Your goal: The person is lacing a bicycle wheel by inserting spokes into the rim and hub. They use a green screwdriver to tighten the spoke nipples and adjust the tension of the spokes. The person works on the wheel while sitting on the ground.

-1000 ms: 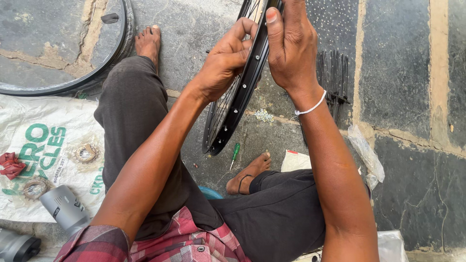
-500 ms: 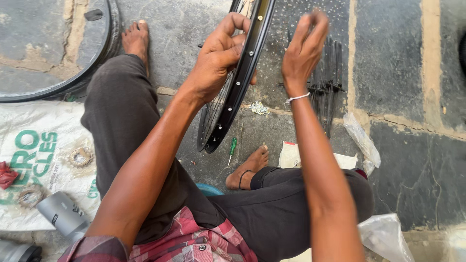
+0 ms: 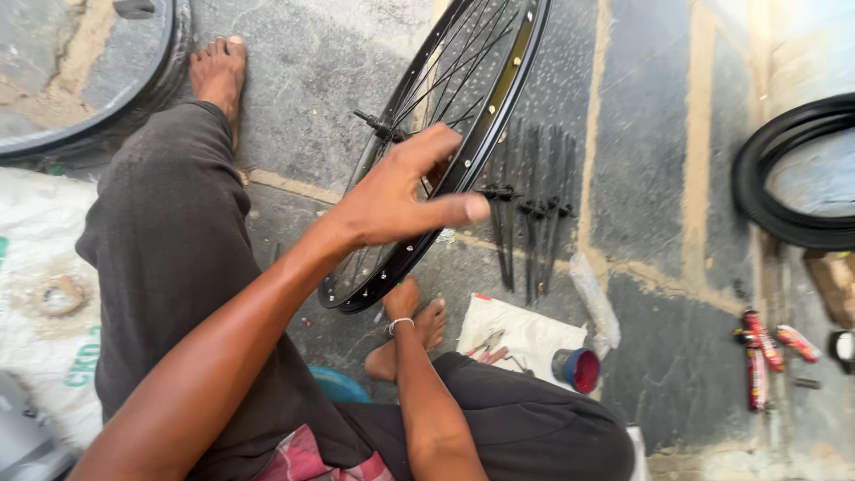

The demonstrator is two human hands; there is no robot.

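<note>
Person is sitting on the stone floor (image 3: 356, 62), both legs out, a bicycle wheel (image 3: 445, 134) standing tilted on its rim in front of them. The wheel is the reference point for everything below.

Left hand (image 3: 401, 191) is lying against the near side of the wheel, palm on the black rim, fingers spread loosely, thumb pointing right across the rim. It is touching and steadying the wheel, not clenched around it. The axle (image 3: 372, 123) is sticking out just above this hand.

Right hand (image 3: 401, 301) is reaching down to the lowest part of the wheel; a white bangle is showing at the wrist. The hand itself is mostly hidden behind the rim and the foot, so cannot tell whether it is grasping or released.

Right of the wheel, a row of black spokes (image 3: 530, 209) is lying on the floor, close to the rim. Below and right of the wheel, a white cloth (image 3: 534, 334) with small tools, and a small round tin (image 3: 577, 369) at its edge. Well to the right, a black tyre (image 3: 784, 169) and a few red tubes (image 3: 761, 352). Left of the wheel, beyond the leg, a white sack (image 3: 44, 294) and another tyre (image 3: 89, 116).
</note>
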